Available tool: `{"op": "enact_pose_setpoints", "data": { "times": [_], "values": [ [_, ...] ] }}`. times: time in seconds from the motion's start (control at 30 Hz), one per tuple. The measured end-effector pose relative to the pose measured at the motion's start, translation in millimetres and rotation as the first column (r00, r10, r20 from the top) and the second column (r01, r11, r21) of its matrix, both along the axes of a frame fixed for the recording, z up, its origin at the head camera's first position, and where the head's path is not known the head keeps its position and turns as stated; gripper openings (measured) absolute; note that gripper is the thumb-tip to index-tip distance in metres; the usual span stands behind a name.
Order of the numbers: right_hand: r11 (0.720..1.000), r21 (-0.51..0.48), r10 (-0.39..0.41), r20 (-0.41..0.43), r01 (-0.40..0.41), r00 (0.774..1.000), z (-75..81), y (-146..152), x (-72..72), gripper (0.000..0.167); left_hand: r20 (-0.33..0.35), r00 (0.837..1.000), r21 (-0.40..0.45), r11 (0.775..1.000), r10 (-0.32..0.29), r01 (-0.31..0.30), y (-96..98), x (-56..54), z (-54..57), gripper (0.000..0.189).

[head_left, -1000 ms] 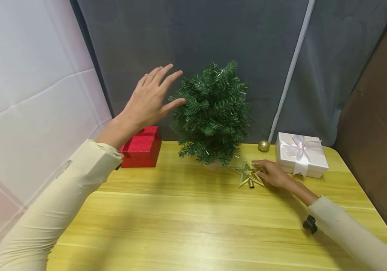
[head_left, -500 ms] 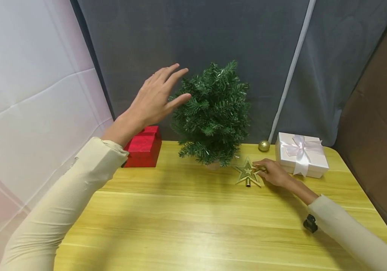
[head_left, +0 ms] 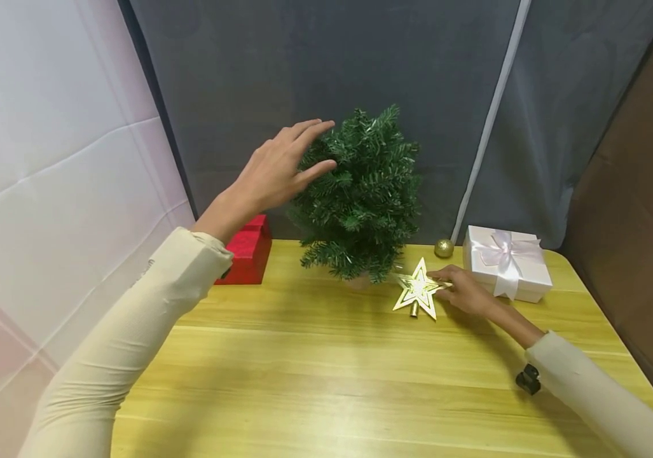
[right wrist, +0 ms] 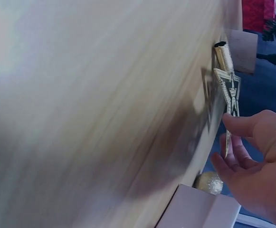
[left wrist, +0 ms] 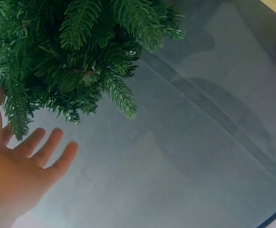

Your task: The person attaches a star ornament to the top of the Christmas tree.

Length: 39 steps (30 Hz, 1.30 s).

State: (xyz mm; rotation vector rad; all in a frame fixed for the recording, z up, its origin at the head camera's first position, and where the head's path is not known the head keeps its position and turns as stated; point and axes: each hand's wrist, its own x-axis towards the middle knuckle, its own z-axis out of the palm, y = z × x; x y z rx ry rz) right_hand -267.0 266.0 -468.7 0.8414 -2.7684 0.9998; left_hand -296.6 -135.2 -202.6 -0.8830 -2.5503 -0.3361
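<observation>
Star (head_left: 419,288): gold, shiny and five-pointed, with cut-out gaps and a short tubular socket (head_left: 414,310) at its foot. It is tilted at the desk (head_left: 326,369), between the tree (head_left: 360,197) and the white box (head_left: 523,268). Whether any part of it touches the wood, I cannot tell.
Right hand (head_left: 466,294): pinches one side point of the star between thumb and fingers, as the right wrist view shows.
Left hand (head_left: 277,168): fingers spread and thumb held apart, holding nothing, beside the tree's upper left. Contact with the branches cannot be made out.
Weight: probably light, since the star is thin and edge-on looks like a narrow plate.
Stiffness: likely a rigid plastic; the slim outlines could snap or bend if squeezed or twisted.
Surface: glossy, perhaps slippery at the smooth parts; a glittery edge may give some grip.
Best hold: the socket or the solid lower middle seems sturdiest. A pinch on one point suits so light a thing, but may let it swivel.
Nearby: a small gold ball (head_left: 444,248) behind the star, near the white box; a red box (head_left: 250,254) left of the tree, partly hidden by the left arm.
</observation>
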Motion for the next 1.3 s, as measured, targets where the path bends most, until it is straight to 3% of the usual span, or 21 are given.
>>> {"op": "enact_pose_setpoints", "data": {
  "times": [0.2,0.33,0.5,0.63,0.87,1.1,1.3],
  "values": [
    [1.000,-0.021,0.012,-0.013,-0.012,1.000,6.0,1,1.0,0.044,0.059,0.998,0.071,0.997,-0.018,0.013,1.6,-2.5,-5.1,0.065],
    [0.999,-0.041,0.014,-0.008,-0.014,1.000,10.4,1,2.1,0.045,0.062,0.995,0.144,0.988,-0.073,0.063,2.8,-6.9,-9.8,0.057],
    [0.999,-0.047,0.003,0.013,-0.002,1.000,12.7,2,1.8,0.045,0.017,0.986,0.259,0.953,-0.166,0.156,3.9,-10.9,-18.2,0.045],
    [0.999,-0.040,-0.011,0.016,0.012,1.000,13.5,3,2.2,0.044,-0.024,0.980,0.349,0.917,-0.198,0.194,6.3,-11.3,-24.2,0.037],
    [0.999,-0.035,-0.026,0.013,0.026,1.000,21.3,4,5.6,0.039,-0.040,0.981,0.449,0.874,-0.190,0.187,9.3,-8.4,-30.6,0.030],
    [0.998,-0.058,-0.039,-0.006,0.039,0.999,34.3,5,7.5,0.034,-0.053,0.985,0.489,0.855,-0.166,0.170,10.4,-7.0,-33.0,0.027],
    [0.996,-0.018,-0.088,0.017,0.088,0.996,49.0,12,6.3,0.032,-0.068,0.983,0.510,0.841,-0.168,0.179,12.3,-6.0,-36.7,0.027]
  ]
}}
